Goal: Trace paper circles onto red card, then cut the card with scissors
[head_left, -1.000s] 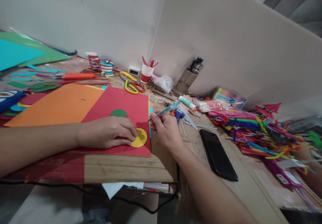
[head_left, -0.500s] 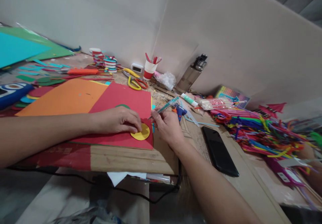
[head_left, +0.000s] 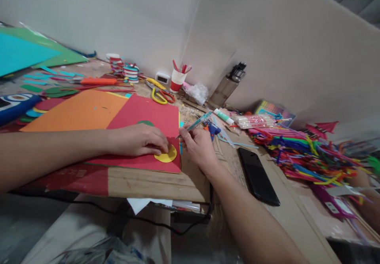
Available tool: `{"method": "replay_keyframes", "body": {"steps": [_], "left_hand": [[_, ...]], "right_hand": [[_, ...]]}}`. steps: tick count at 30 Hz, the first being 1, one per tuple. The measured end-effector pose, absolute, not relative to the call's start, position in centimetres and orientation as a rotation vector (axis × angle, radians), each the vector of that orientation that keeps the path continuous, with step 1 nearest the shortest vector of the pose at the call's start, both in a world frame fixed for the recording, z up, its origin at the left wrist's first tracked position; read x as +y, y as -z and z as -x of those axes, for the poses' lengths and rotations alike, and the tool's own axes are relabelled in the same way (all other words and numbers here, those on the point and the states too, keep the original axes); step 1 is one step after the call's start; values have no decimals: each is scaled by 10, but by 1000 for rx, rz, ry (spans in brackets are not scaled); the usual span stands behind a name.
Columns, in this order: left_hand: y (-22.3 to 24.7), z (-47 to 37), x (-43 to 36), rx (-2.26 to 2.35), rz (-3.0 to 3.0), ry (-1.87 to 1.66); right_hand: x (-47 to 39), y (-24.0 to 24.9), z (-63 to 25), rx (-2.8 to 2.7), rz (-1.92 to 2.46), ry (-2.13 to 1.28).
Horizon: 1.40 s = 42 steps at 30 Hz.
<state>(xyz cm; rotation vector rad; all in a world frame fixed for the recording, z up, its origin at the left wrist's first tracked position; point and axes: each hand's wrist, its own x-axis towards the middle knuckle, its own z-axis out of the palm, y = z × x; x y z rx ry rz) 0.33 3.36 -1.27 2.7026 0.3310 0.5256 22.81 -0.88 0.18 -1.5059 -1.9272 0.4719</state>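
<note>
My left hand [head_left: 144, 139] lies on a sheet of red paper [head_left: 162, 117], its curled fingers pressing on a yellow paper circle [head_left: 168, 156] near the sheet's right edge. A pen [head_left: 198, 121] with a light-blue clear barrel is pinched in my right hand [head_left: 197, 143], its tip close to that edge, just above the circle. Part of a green paper circle [head_left: 145, 123] shows behind my left hand. Orange paper [head_left: 77, 111] lies to the left, next to the red sheet.
A black phone [head_left: 257, 176] lies right of my right forearm. Behind my hands are scissors [head_left: 158, 97], a paper cup [head_left: 177, 81], a bottle [head_left: 227, 86] and a glue stick [head_left: 223, 116]. Pipe cleaners [head_left: 299, 153] are heaped at the right, near another person's arm [head_left: 366, 196].
The view has shifted slightly. Both hands stay nearly in place, the left on the yellow paper circle and the right around the pen.
</note>
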Motion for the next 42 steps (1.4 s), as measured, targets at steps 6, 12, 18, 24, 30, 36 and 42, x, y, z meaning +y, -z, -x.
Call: {"method": "replay_keyframes", "body": {"steps": [6, 12, 18, 24, 30, 36, 42], "left_hand": [[12, -3, 21, 365, -2775, -514], [7, -3, 22, 378, -2689, -518], [4, 0, 26, 421, -2648, -455], [5, -1, 24, 351, -2677, -475], [4, -2, 21, 323, -2724, -475], [2, -3, 20, 291, -2739, -430], [1, -3, 21, 306, -2723, -412]], "right_hand": [[-11, -6, -226, -2021, 1584, -380], [-12, -7, -225, -2099, 1513, -362], [-11, -6, -225, -2063, 1553, -382], [-13, -9, -224, -2104, 1535, -353], [-14, -9, -222, -2141, 1569, -284], [-14, -8, -221, -2169, 1538, -222], [-15, -9, -221, -2172, 1565, -275]]}}
